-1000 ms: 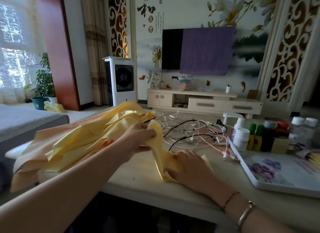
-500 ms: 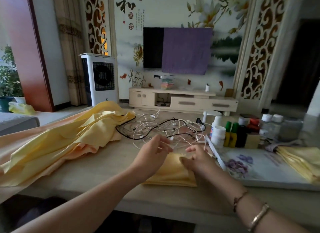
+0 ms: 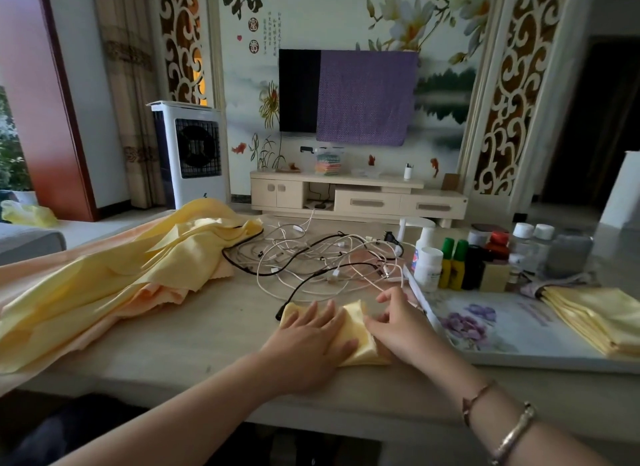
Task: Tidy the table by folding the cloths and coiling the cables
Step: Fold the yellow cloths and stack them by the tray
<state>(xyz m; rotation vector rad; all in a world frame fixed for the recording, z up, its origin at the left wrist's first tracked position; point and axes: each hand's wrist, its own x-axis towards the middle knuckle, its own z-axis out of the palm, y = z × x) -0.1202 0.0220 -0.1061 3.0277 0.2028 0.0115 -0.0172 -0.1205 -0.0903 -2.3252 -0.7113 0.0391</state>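
A small folded yellow cloth (image 3: 356,330) lies on the table near the front edge. My left hand (image 3: 308,344) presses flat on its left half with straight fingers. My right hand (image 3: 398,323) rests on its right edge, fingers loosely bent and touching the fabric. Behind the hands sprawls a tangle of white and black cables (image 3: 322,261). A heap of loose yellow and peach cloths (image 3: 114,285) covers the table's left side. A stack of folded yellow cloths (image 3: 599,316) sits on the floral tray (image 3: 502,330) at the right.
Small bottles and jars (image 3: 457,261) crowd the tray's far end, beside the cables. The table's front edge (image 3: 242,386) runs just below the hands. Beyond are a TV cabinet (image 3: 356,198) and a white air cooler (image 3: 190,153).
The hands have come down onto the folded cloth: the left one now lies flat on it and the right one holds its right edge. One second ago they were still folding it.
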